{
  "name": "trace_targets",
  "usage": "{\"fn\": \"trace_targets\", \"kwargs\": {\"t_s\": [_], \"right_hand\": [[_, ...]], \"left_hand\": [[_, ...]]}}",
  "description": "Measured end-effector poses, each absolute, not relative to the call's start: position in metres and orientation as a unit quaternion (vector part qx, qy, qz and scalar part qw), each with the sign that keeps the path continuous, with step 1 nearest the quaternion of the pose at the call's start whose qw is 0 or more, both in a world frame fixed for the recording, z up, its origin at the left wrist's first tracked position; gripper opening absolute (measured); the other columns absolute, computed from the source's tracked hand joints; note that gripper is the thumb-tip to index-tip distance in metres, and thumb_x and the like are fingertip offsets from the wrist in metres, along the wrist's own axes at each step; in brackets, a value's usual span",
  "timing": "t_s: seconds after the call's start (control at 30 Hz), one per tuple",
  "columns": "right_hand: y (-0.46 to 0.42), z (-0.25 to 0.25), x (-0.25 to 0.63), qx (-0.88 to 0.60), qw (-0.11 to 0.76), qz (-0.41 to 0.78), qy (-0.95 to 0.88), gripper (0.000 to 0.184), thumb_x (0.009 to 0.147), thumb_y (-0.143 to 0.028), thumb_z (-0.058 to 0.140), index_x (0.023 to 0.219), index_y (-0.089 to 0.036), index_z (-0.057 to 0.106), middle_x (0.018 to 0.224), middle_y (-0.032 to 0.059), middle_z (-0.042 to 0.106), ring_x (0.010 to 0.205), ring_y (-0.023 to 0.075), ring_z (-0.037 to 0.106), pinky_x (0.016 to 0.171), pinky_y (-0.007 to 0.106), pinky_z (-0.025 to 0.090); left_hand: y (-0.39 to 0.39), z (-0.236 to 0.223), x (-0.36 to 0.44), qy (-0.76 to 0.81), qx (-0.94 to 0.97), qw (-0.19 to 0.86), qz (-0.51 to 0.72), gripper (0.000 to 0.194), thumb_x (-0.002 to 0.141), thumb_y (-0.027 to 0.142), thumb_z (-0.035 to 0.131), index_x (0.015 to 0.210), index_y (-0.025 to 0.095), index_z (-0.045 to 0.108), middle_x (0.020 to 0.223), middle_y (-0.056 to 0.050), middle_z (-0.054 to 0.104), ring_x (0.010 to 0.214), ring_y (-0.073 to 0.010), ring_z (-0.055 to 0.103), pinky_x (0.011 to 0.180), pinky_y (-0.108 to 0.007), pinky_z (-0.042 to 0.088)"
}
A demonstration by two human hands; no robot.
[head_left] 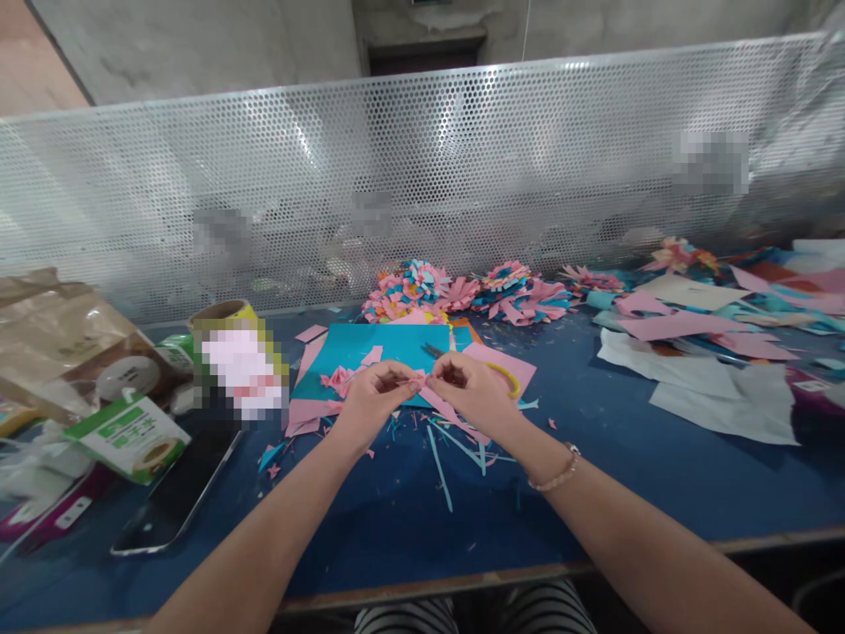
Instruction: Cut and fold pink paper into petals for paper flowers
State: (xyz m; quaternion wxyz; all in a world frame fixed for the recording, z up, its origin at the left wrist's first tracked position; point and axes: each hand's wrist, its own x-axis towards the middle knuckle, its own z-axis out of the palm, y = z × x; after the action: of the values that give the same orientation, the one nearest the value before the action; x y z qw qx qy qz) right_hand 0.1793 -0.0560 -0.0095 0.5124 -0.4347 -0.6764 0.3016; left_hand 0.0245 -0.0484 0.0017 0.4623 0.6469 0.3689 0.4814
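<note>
Both hands meet over a blue sheet of paper (389,343) on the dark blue table. My left hand (379,394) pinches a small piece of pink paper (420,379) between thumb and fingers. From the other side my right hand (466,383), with a beaded bracelet at the wrist, grips the same piece. Scissors with yellow handles (511,379) lie partly under my right hand, their dark blades pointing away. Crumpled pink paper (336,380) rests on the sheet left of my left hand. Thin paper strips (441,467) are scattered just below the hands.
Pink and blue paper flowers (521,295) line the foot of a perforated metal screen (422,167). Paper scraps (700,326) are heaped at right. A phone (178,497), a green-white box (132,436), a tape roll (224,310) and a brown bag (59,335) stand or lie at left.
</note>
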Motion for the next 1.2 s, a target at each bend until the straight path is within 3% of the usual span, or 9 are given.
{"fn": "trace_targets", "kwargs": {"t_s": [0.63,0.83,1.2], "right_hand": [[-0.055,-0.009,0.181,-0.438,0.515,0.271,-0.685,0.012,0.07,-0.028,0.053,0.065,-0.018,0.048,0.061,-0.0008,0.051,0.055,0.0101,0.047,0.052,0.023,0.039],[-0.054,-0.012,0.178,-0.434,0.536,0.308,-0.655,0.012,0.072,-0.028,0.051,0.08,-0.018,0.05,0.073,0.002,0.056,0.065,0.0129,0.054,0.059,0.026,0.045],[-0.051,-0.016,0.179,-0.413,0.548,0.353,-0.636,0.009,0.068,-0.022,0.052,0.075,-0.018,0.048,0.067,-0.0015,0.053,0.061,0.0116,0.056,0.06,0.027,0.047]], "left_hand": [[-0.049,0.002,0.025,0.368,0.665,0.446,0.472,0.012,0.064,0.025,0.066,0.071,0.017,0.062,0.074,-0.002,0.063,0.071,-0.0124,0.057,0.069,-0.025,0.046],[-0.044,-0.004,0.024,0.369,0.589,0.511,0.506,0.017,0.063,0.027,0.067,0.073,0.016,0.06,0.069,-0.001,0.06,0.068,-0.0111,0.056,0.069,-0.026,0.046],[-0.043,-0.006,0.022,0.39,0.599,0.493,0.496,0.02,0.063,0.028,0.065,0.076,0.015,0.059,0.073,-0.001,0.059,0.07,-0.0118,0.056,0.068,-0.026,0.045]]}}
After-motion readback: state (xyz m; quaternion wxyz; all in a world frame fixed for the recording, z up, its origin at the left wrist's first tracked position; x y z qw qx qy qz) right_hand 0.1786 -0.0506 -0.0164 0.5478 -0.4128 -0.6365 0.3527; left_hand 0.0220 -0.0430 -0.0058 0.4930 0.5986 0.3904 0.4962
